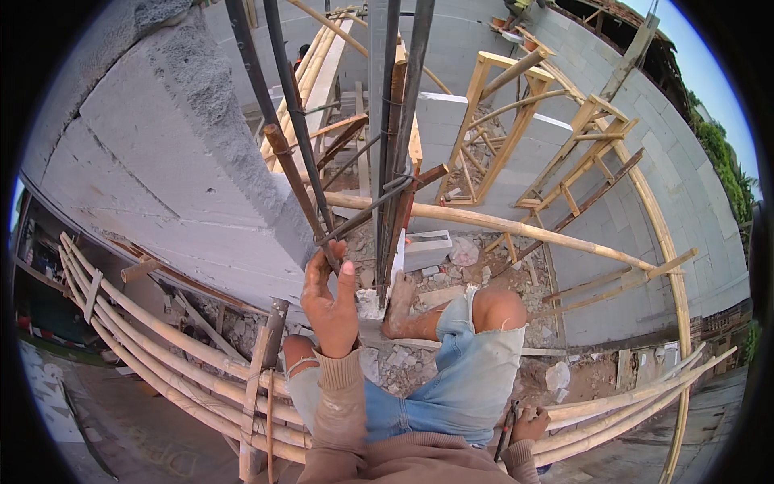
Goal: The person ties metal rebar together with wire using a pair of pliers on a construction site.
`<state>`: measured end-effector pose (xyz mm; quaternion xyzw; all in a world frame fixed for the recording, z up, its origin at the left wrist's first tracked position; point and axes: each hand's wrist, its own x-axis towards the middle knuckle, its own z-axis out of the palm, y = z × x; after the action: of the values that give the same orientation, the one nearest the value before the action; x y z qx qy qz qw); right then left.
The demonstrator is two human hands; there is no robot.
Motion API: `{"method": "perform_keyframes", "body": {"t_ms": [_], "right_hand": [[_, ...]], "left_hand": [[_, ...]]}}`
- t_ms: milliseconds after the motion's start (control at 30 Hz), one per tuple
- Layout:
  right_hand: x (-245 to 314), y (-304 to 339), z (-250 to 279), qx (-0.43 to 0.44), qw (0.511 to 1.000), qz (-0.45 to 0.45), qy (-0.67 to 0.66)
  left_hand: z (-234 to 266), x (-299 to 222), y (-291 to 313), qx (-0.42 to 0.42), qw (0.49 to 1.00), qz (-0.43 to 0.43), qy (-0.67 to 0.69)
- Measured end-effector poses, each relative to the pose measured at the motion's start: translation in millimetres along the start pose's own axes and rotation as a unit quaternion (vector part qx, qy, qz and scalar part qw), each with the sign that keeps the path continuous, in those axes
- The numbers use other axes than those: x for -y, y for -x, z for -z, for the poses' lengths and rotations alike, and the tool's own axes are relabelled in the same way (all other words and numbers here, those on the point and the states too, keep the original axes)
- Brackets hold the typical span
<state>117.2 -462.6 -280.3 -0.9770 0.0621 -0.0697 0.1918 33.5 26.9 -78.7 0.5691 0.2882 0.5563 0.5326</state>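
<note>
Steel rods [295, 105] rise beside the block wall [137, 161]; near their lower ends, the left grip [331, 310] has bent fingers, but whether it holds one I cannot tell. The right grip [530, 423] clasps a dark tool [505, 432].

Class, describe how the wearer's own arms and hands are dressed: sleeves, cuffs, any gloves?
Both the left hand and the right hand are bare, without gloves. The left sleeve is long and brown, ending in a ribbed knit cuff at the wrist. The right sleeve is also brown, though only a little of it shows.
</note>
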Motion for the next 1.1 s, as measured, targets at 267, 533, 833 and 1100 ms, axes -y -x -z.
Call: {"method": "perform_keyframes", "body": {"t_ms": [267, 533, 833, 1100], "right_hand": [[306, -128, 40, 0.15, 0.813, 0.127, -0.549], [584, -134, 17, 0.686, 0.441, 0.277, -0.507], [642, -83, 13, 0.806, 0.181, 0.446, -0.344], [639, -68, -25, 0.798, 0.18, 0.389, -0.423]], "left_hand": [[-6, -1, -1, 0.034, 0.998, 0.018, -0.044], [1, 0, -7, 0.018, 0.996, -0.003, -0.09], [0, 11, -6, 0.052, 0.996, -0.039, -0.068], [-29, 21, 8, -0.14, 0.988, -0.024, -0.054]]}}
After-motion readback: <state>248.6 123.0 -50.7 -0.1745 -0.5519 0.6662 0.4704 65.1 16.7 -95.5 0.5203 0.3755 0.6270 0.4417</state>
